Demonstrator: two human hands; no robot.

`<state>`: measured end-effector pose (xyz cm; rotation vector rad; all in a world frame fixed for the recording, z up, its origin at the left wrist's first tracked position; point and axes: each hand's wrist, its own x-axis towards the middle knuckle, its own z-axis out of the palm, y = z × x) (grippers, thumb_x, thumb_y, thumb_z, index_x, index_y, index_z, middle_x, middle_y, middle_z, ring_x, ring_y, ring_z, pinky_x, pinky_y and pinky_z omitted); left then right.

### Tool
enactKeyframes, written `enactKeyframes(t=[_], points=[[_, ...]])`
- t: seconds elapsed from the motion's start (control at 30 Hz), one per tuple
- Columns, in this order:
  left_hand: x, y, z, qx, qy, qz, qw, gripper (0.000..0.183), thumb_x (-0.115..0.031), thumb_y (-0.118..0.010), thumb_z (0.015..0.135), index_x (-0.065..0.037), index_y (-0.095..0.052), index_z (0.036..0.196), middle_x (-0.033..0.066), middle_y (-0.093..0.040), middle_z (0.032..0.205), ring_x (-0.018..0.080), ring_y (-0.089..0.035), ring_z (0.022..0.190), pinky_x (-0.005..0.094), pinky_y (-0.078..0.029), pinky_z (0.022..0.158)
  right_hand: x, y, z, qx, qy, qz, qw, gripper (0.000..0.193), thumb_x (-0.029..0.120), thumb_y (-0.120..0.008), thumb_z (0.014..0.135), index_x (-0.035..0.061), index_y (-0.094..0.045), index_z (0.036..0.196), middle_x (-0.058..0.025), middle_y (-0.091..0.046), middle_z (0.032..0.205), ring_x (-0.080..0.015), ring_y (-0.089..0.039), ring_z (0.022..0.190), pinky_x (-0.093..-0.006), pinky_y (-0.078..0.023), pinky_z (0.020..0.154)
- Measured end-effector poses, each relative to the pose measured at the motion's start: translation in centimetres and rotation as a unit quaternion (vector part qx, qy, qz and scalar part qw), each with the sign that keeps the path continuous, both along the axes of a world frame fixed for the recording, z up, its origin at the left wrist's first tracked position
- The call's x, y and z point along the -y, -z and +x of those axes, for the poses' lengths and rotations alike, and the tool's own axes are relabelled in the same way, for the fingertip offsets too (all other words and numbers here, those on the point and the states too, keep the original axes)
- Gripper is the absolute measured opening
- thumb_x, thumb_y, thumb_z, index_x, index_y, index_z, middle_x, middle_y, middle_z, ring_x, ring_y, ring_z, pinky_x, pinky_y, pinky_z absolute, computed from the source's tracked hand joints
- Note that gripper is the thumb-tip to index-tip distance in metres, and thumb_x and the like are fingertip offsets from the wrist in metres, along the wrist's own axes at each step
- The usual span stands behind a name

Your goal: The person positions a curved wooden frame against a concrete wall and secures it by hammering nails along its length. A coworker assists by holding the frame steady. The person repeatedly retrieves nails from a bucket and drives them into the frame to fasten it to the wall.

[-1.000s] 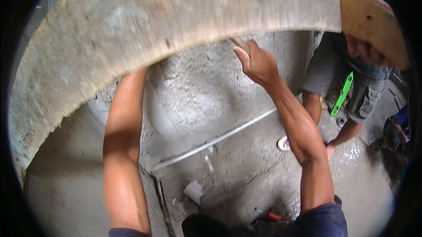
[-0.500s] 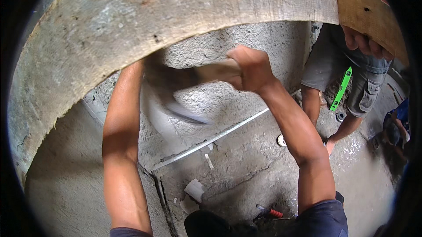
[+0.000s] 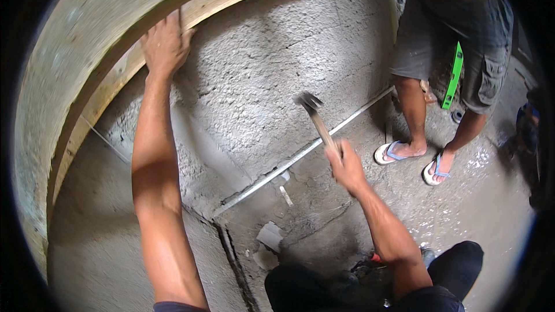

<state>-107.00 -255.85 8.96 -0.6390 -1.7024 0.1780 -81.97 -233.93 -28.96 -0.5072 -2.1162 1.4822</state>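
Note:
My right hand is closed round the lower handle of a claw hammer. Its dark head points up and away, in front of the rough wall and apart from any wood. Above and to the left, my left hand grips the pale wooden strip along the underside of a large wooden board. Its fingers lie up against the wood with the thumb by the lower edge; the fingertips are partly hidden. The fisheye picture makes the board look curved.
Rough grey plaster covers the wall. A pale straight strip runs along its base. At right stands a person in grey shorts and flip-flops, near a green spirit level. Broken flakes lie on the floor.
My right hand has drawn the hammer down and back from the wood. The board sits higher and further left in view, uncovering my left hand. The other person's hand is higher.

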Motion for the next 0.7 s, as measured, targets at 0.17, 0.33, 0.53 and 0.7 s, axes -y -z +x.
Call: enactKeyframes(t=[0.17, 0.33, 0.53, 0.7], points=[[0.0, -0.8, -0.8, -0.049, 0.009, -0.029, 0.998, 0.076, -0.048, -0.072, 0.093, -0.013, -0.046, 0.156, 0.0180, -0.055, 0.148, 0.0361, -0.047, 0.141, 0.0501, -0.027, 0.120, 2.5, 6.1, 1.9, 0.065, 0.037, -0.152, 0.986, 0.031, 0.029, -0.061, 0.103, 0.0039, -0.056, 0.121, -0.0253, -0.070, 0.088, -0.0424, -0.074, 0.085, -0.0536, -0.055, 0.076], [0.0, -1.9, 0.1, 0.038, 0.020, -0.054, 0.998, 0.090, -0.058, -0.076, 0.088, -0.008, -0.046, 0.157, 0.0226, -0.053, 0.151, 0.0406, -0.048, 0.141, 0.0510, -0.029, 0.120, 1.4, 3.7, 0.4, -0.152, 0.038, -0.080, 0.984, 0.038, 0.017, -0.061, 0.101, 0.0005, -0.051, 0.134, -0.0198, -0.070, 0.084, -0.0314, -0.072, 0.070, -0.0454, -0.057, 0.061], [-5.1, -3.1, 4.7, 0.127, 0.275, -0.031, 0.952, 0.104, -0.034, -0.085, 0.088, -0.001, -0.022, 0.165, 0.0263, -0.033, 0.165, 0.0355, -0.029, 0.157, 0.0478, -0.023, 0.128, -0.2, -7.6, -1.5, -0.380, -0.039, -0.099, 0.919, 0.045, 0.016, -0.060, 0.104, -0.0060, -0.043, 0.140, -0.0253, -0.068, 0.075, -0.0398, -0.072, 0.065, -0.0508, -0.057, 0.057], [-12.4, -4.0, 8.5, 0.177, 0.396, -0.091, 0.896, 0.113, -0.035, -0.095, 0.075, -0.002, -0.028, 0.159, 0.0186, -0.041, 0.159, 0.0299, -0.039, 0.148, 0.0441, -0.028, 0.125, -4.4, -12.7, -6.3, -0.332, -0.118, -0.049, 0.935, 0.045, 0.017, -0.058, 0.105, -0.0070, -0.043, 0.140, -0.0289, -0.068, 0.079, -0.0442, -0.073, 0.070, -0.0505, -0.056, 0.059]])
